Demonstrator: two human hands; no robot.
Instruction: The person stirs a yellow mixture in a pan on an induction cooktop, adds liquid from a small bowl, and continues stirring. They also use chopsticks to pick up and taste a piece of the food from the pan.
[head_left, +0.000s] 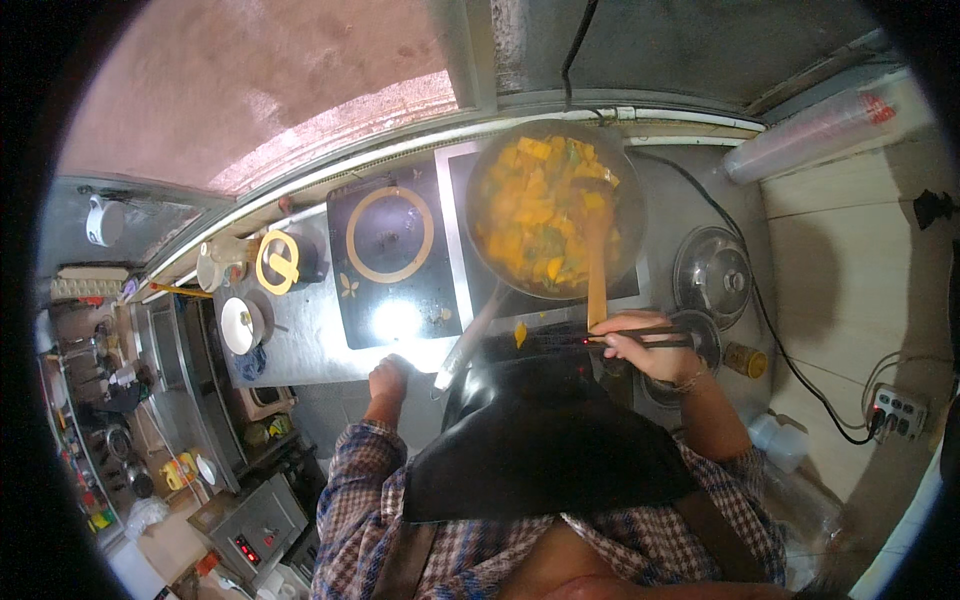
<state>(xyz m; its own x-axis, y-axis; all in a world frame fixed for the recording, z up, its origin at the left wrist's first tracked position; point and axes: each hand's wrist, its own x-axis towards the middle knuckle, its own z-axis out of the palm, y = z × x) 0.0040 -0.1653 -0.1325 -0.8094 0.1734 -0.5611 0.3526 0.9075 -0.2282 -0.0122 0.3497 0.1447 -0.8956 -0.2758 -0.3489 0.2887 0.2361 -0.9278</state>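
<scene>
In my right hand (649, 345) is the handle of a wooden spatula (597, 277), with a pair of dark chopsticks (660, 339) held crosswise in the same grip. The spatula's head lies among chunks of orange squash (540, 202) with bits of green. They fill a wide pan (480, 259), hazy with steam, whose long metal handle (472, 341) points toward me. Under the pan is an induction cooktop (480, 300). My left hand (388, 380) is curled at the counter's front edge, left of the pan handle; its fingers are partly hidden. One squash piece (520, 334) lies below the pan.
A second induction cooktop (360, 300) sits left, beside a yellow-lidded container (279, 262) and a white bowl (241, 325). Glass lids (712, 274) and a small yellow-capped jar (744, 361) stand right. A black cable (765, 315) runs to a power strip (898, 412).
</scene>
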